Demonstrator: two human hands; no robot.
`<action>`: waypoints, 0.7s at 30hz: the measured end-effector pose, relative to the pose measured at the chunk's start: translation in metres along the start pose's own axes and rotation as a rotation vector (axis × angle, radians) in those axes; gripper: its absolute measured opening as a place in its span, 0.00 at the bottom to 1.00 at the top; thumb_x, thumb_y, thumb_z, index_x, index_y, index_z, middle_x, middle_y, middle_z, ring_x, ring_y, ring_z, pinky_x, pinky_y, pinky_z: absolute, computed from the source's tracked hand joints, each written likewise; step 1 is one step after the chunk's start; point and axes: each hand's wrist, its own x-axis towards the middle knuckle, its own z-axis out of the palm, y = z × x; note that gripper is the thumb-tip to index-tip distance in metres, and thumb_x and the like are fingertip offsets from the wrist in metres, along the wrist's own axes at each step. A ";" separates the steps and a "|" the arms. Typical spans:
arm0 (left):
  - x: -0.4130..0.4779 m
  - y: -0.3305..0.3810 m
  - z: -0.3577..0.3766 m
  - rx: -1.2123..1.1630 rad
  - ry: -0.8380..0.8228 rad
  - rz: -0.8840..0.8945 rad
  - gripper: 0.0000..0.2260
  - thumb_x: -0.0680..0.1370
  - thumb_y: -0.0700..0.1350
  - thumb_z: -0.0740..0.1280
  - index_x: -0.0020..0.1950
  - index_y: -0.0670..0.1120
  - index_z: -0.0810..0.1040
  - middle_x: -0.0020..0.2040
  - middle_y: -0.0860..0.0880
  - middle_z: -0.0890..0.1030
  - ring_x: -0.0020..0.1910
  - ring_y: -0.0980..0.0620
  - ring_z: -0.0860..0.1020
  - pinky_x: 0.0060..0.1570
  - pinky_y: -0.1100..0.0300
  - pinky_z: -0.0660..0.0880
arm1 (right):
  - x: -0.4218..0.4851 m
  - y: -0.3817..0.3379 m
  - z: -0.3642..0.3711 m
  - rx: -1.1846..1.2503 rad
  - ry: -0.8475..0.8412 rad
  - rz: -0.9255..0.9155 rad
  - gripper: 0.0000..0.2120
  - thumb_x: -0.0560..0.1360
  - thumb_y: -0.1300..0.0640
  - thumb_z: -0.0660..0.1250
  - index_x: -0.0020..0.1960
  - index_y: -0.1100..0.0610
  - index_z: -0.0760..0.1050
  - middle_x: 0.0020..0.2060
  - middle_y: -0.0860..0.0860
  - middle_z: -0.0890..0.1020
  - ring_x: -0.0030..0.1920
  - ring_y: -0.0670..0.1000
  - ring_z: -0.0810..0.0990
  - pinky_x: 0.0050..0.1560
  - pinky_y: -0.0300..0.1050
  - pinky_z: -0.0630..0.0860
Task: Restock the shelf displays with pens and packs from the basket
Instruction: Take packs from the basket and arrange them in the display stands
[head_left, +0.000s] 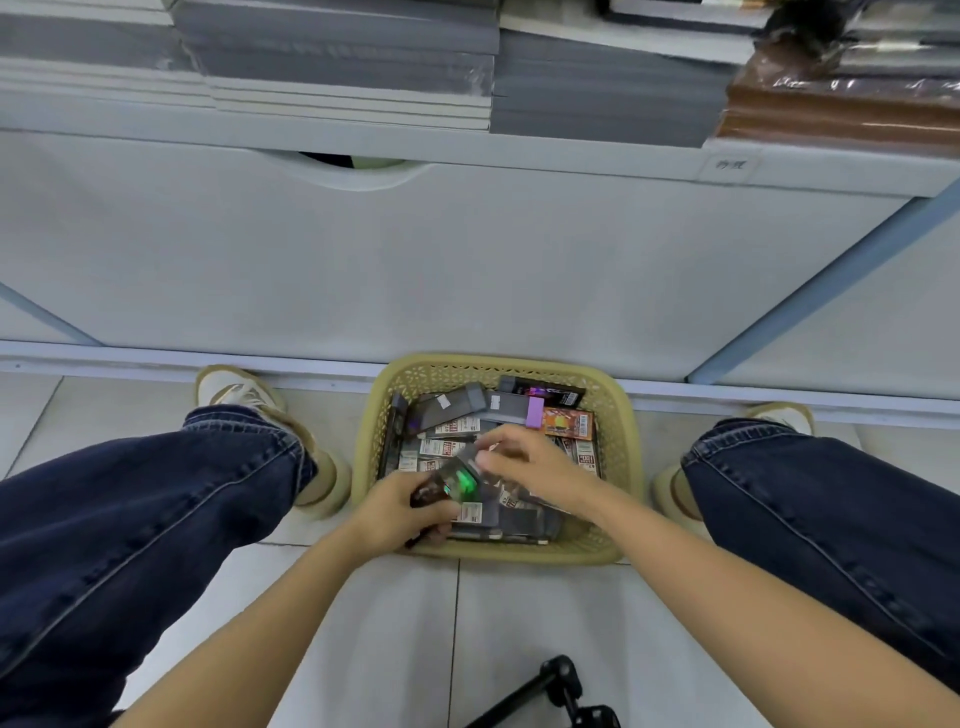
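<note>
Floor (519, 623): hands (402, 512) (530, 462) hold pack (460, 483) over basket (621, 441).

The pale tiled floor (467, 623) is carrying a yellow lattice basket (621, 447), sitting just beside the shelf unit's base. A left shoe (244, 395) and a right shoe (670, 488) are flanking it. A black stand (561, 680) is lying nearer. Above, the shelf (519, 156) is holding grey stacks (337, 52).
</note>
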 end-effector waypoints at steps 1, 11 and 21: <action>-0.003 -0.002 -0.005 -0.097 0.049 -0.017 0.06 0.77 0.42 0.71 0.45 0.40 0.78 0.36 0.45 0.84 0.34 0.49 0.81 0.35 0.58 0.77 | -0.001 0.004 0.001 0.011 0.032 0.028 0.14 0.78 0.49 0.65 0.61 0.52 0.74 0.54 0.49 0.81 0.50 0.45 0.80 0.49 0.43 0.79; -0.012 -0.013 -0.019 -0.271 0.215 -0.107 0.07 0.78 0.43 0.69 0.50 0.39 0.77 0.34 0.47 0.83 0.28 0.53 0.78 0.29 0.61 0.77 | 0.002 0.043 0.044 -0.652 -0.090 0.047 0.32 0.76 0.42 0.66 0.74 0.55 0.63 0.65 0.54 0.68 0.66 0.53 0.67 0.65 0.46 0.67; -0.007 -0.016 -0.016 -0.308 0.279 -0.107 0.06 0.78 0.43 0.69 0.46 0.41 0.78 0.33 0.46 0.82 0.29 0.52 0.79 0.29 0.60 0.77 | 0.004 0.047 0.044 -0.632 0.029 -0.017 0.13 0.83 0.53 0.57 0.59 0.59 0.74 0.50 0.55 0.78 0.49 0.55 0.77 0.50 0.48 0.73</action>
